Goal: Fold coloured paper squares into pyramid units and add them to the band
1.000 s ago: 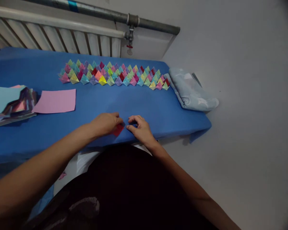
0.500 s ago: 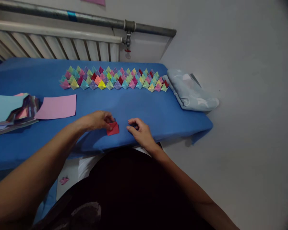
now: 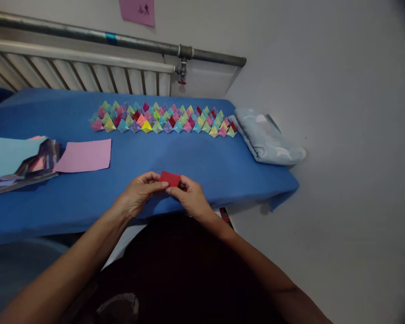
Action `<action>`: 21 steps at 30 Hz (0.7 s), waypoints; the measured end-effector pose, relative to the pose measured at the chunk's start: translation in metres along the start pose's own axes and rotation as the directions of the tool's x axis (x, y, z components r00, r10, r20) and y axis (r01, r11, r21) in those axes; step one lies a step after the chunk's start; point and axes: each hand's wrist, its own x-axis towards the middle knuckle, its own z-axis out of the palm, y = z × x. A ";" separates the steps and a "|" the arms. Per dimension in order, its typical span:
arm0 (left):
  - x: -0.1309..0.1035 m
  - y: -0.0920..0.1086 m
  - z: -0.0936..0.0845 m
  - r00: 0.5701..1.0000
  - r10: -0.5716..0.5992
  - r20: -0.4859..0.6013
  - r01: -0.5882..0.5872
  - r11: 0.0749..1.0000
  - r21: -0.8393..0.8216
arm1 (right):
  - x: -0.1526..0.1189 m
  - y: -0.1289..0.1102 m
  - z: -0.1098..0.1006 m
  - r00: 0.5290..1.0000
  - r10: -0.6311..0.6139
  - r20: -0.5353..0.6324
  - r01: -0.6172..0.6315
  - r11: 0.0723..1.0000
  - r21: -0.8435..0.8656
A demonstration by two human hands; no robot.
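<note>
A small folded piece of red paper [image 3: 170,178] is held up between both hands, near the front edge of the blue-covered table [image 3: 202,171]. My left hand [image 3: 144,189] pinches its left side, the thumb lying across the lower edge. On the other side my right hand [image 3: 190,192] grips the right end with thumb and fingers. Behind the hands stand rows of folded paper pieces [image 3: 158,128] in many colours, each with a pointed top. A pink paper sheet [image 3: 87,155] lies flat to the left.
A stack of coloured paper [image 3: 13,155] sits at the far left, light blue on top. A folded grey-blue cloth [image 3: 270,141] lies at the right end by the wall. Behind the table run a white radiator [image 3: 87,76] and a metal pipe [image 3: 148,43].
The red paper has been lifted and turned from the table. My right hand has moved left and taken hold of its right end; my left hand keeps its grip.
</note>
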 end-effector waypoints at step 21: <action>0.009 0.029 -0.016 0.931 0.077 0.358 -0.289 0.754 0.590 | 0.003 -0.004 -0.017 0.983 -0.162 0.089 0.184 0.889 -0.419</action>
